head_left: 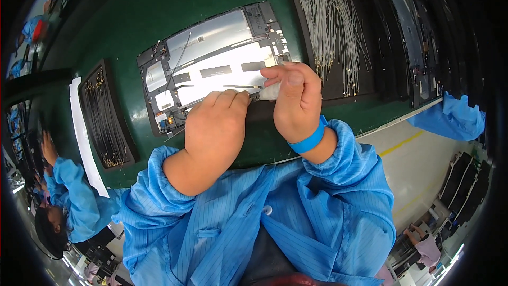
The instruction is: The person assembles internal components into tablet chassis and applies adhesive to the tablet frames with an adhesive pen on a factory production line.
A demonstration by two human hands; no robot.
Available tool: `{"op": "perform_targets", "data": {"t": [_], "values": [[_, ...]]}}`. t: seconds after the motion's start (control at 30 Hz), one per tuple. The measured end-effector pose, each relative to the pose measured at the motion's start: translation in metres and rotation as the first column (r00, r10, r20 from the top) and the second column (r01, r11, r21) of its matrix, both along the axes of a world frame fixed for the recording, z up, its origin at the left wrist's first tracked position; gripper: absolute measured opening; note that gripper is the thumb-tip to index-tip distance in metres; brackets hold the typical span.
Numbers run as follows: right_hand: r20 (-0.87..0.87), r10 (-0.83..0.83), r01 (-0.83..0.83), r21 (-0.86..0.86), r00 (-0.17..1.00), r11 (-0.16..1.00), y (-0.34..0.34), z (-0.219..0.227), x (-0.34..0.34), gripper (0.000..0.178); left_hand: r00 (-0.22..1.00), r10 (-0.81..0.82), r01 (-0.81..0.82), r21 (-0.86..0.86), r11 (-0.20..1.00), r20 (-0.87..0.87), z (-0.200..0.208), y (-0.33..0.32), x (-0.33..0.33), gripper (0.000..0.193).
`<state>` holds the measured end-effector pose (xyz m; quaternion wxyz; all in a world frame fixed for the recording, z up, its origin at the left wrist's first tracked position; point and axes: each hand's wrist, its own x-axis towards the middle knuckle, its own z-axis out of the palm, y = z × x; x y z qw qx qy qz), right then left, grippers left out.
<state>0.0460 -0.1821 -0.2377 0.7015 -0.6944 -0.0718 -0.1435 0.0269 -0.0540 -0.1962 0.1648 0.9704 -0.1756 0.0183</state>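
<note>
An opened flat device [211, 66], tablet-like, lies on the table with silver plates and a black frame showing. My left hand [217, 122] is closed over its near edge, knuckles up. Whatever its fingertips pinch is hidden under them. To its right, my right hand [297, 100] has curled fingers at the device's near right corner, with a blue band [309, 137] on the wrist. Soft white material [270, 92] shows at those fingers; whether it is held or worn I cannot tell. One thin grey cable [180, 55] lies loose across the device's left part.
A black tray [338, 37] of many grey cables stands at the right, beside stacked black trays holding another device [415, 42]. On the left are a smaller tray of dark cables [106, 119] and a white strip [84, 132]. A co-worker in blue [79, 196] sits at left.
</note>
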Motion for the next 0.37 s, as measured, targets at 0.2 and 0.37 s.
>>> {"op": "perform_targets", "data": {"t": [0.2,0.37], "values": [[0.075,0.177,-0.136,-0.378,0.981,0.916,0.004,0.028,0.01,0.016,0.998,-0.043,0.041,0.04,0.998,0.054,-0.001,0.004,0.0,0.02],[0.135,0.332,-0.206,-0.555,0.934,0.806,0.008,0.029,0.019,0.018,0.995,-0.092,0.088,0.101,0.991,0.033,-0.001,0.015,0.005,0.019]]}}
